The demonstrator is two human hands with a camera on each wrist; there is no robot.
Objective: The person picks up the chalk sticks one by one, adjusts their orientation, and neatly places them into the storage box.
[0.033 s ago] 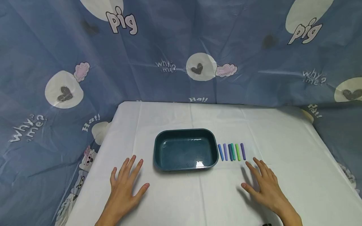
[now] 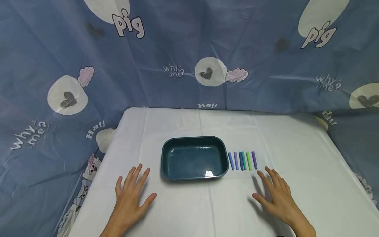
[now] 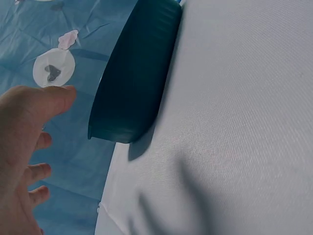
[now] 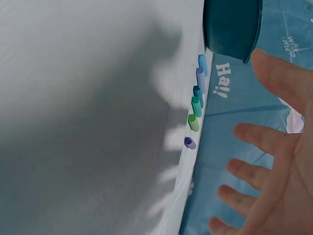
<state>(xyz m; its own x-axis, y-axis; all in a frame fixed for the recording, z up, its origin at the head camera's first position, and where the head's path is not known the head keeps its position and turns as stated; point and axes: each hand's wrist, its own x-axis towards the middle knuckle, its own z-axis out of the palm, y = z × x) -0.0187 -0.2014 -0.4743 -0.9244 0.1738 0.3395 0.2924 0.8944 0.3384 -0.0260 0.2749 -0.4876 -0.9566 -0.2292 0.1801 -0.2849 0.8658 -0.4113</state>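
Hovering above the white-covered table [image 2: 183, 210], the left hand [image 2: 128, 199] and the right hand [image 2: 278, 200] are spreading their fingers loosely, both released. An open dark teal dish [image 2: 189, 161] is sitting beyond the left hand, to its right. Six coloured sticks [image 2: 244, 160] are lying in a row just right of the dish, the right-end purple stick [image 2: 254, 160] resting nearest the right hand. Blue printed cloth [image 2: 251, 39] is hanging at the far side.
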